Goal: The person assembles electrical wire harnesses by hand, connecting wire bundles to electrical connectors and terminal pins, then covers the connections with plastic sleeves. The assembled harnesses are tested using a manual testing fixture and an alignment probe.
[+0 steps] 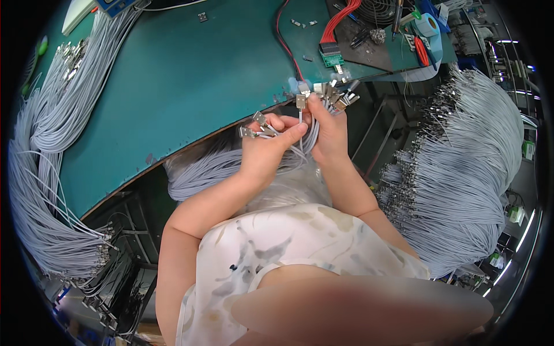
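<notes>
My left hand [266,144] is closed around a few grey USB cables, whose metal plugs [259,119] stick out past the fingers. Beside it, my right hand [330,131] grips a bunch of similar cables with its plugs [341,99] fanned out beyond the fingers. One upright USB plug [300,102] stands between the two hands, right at a connector [304,88] fixed to the table edge with red and black wires. Whether the plug touches that connector I cannot tell. The grey cables [213,172] run down from my hands over my lap, on clear plastic.
A green circuit board [332,56] with red wires lies on the green table [173,75]. Thick bundles of grey cables hang at the left [75,127] and right [467,173]. Red-handled pliers [421,52], a tape roll [427,25] and a fan [378,8] sit at the back right.
</notes>
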`<action>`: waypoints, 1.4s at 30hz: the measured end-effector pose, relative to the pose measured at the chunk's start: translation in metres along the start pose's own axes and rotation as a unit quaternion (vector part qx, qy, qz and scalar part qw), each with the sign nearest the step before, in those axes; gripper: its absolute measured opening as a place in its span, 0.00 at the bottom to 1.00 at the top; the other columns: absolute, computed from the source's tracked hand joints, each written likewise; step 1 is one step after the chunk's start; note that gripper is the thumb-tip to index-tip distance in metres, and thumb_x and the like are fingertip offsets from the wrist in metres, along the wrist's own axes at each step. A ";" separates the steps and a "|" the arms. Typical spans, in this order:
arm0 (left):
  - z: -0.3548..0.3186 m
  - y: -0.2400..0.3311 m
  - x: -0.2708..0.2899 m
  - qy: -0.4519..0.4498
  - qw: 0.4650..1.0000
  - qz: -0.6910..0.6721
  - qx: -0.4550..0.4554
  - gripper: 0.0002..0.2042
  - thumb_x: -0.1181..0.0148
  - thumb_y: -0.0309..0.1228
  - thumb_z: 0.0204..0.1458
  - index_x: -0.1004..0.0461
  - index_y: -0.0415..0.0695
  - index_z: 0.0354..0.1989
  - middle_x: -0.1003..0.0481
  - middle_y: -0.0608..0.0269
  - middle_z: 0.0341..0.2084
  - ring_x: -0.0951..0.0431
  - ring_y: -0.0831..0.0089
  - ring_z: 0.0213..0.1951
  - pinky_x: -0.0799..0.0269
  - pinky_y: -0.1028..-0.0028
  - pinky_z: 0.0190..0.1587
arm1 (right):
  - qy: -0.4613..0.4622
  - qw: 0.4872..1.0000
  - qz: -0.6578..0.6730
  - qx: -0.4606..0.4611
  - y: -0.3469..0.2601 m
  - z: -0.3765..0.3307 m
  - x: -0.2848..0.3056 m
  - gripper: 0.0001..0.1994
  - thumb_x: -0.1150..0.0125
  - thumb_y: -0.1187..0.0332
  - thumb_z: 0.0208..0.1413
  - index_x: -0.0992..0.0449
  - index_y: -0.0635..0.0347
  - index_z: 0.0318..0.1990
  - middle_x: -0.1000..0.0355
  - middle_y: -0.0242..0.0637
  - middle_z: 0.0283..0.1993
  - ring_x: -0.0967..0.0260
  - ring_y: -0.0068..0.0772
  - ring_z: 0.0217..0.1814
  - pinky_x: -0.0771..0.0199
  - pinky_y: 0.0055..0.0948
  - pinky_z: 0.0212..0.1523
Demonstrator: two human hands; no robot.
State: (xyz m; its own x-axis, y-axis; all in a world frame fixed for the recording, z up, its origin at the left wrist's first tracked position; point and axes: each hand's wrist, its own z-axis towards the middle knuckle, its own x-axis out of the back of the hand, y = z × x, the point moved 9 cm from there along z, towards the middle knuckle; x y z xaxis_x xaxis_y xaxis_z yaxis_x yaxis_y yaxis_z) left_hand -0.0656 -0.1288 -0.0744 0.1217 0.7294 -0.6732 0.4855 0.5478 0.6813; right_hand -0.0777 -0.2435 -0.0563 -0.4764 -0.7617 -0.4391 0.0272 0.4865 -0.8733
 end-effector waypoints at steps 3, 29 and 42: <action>0.005 -0.006 0.003 0.012 1.000 0.005 0.023 0.12 0.39 0.18 0.37 0.39 0.43 0.20 0.28 0.59 0.25 0.29 0.76 0.29 0.33 0.77 0.34 | -0.018 0.998 -0.056 -0.034 0.004 -0.003 -0.008 0.09 0.43 0.73 0.46 0.32 0.61 0.36 0.32 0.33 0.28 0.36 0.19 0.25 0.37 0.15 0.24; 0.005 -0.010 0.003 -0.005 0.995 0.085 0.056 0.12 0.35 0.20 0.34 0.36 0.44 0.19 0.31 0.67 0.21 0.32 0.80 0.27 0.34 0.78 0.31 | -0.032 0.996 -0.051 -0.072 0.008 -0.001 -0.009 0.11 0.41 0.72 0.45 0.32 0.63 0.36 0.31 0.35 0.27 0.34 0.23 0.25 0.33 0.21 0.25; -0.012 -0.004 -0.002 -0.055 0.998 -0.007 0.025 0.10 0.40 0.18 0.39 0.37 0.40 0.26 0.28 0.58 0.30 0.26 0.74 0.34 0.30 0.80 0.37 | 0.043 0.996 -0.076 0.000 -0.005 -0.001 0.006 0.08 0.42 0.75 0.43 0.32 0.62 0.33 0.34 0.32 0.22 0.43 0.15 0.17 0.47 0.14 0.16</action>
State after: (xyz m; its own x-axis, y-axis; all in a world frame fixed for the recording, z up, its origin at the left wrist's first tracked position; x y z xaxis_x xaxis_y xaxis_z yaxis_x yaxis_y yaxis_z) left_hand -0.0783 -0.1275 -0.0728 0.2080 0.6709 -0.7118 0.5308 0.5338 0.6582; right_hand -0.0812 -0.2505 -0.0544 -0.5491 -0.7868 -0.2818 -0.0510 0.3681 -0.9284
